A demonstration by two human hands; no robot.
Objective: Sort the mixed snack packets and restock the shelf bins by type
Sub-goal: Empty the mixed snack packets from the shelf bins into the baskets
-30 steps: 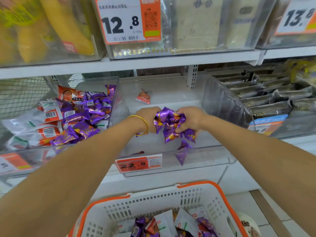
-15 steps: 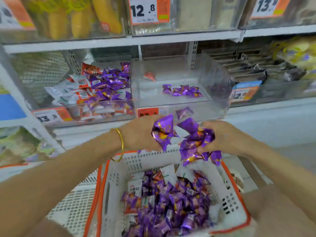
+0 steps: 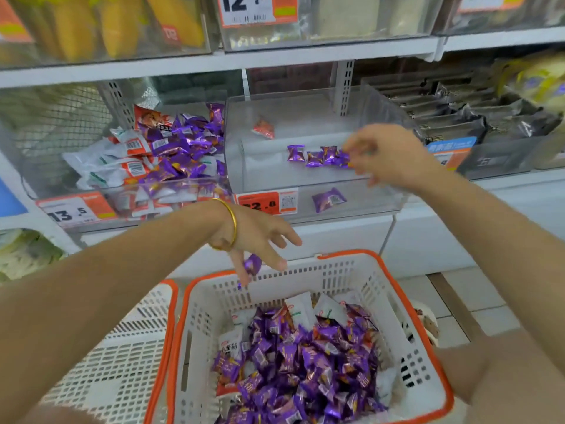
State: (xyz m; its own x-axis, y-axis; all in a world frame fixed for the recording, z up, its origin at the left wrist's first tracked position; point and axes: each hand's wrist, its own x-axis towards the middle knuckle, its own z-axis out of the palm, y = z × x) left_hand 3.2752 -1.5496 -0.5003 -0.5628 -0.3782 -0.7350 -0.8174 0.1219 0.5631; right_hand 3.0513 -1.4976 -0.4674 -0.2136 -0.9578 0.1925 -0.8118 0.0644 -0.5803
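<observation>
A white basket with an orange rim (image 3: 360, 258) sits below me, holding several purple snack packets (image 3: 305, 356) mixed with a few white ones. My left hand (image 3: 253, 237), with a gold bangle on its wrist, hangs over the basket's far edge and pinches one purple packet (image 3: 252, 264) in its downward fingers. My right hand (image 3: 385, 154) is inside the clear middle shelf bin (image 3: 305, 179), blurred, fingers apart, its fingertips beside a short row of purple packets (image 3: 318, 154) on the bin floor. One more purple packet (image 3: 328, 199) lies at the bin's front.
The left bin (image 3: 153, 154) holds purple, white and orange packets mixed together. A single orange packet (image 3: 263, 129) lies at the middle bin's back. Dark packets (image 3: 458, 123) fill the right bin. A second white basket (image 3: 122, 347) stands at the left.
My right hand has risen from above the basket into the middle bin and let its bunch of purple packets go. My left hand has dropped lower and keeps only one packet.
</observation>
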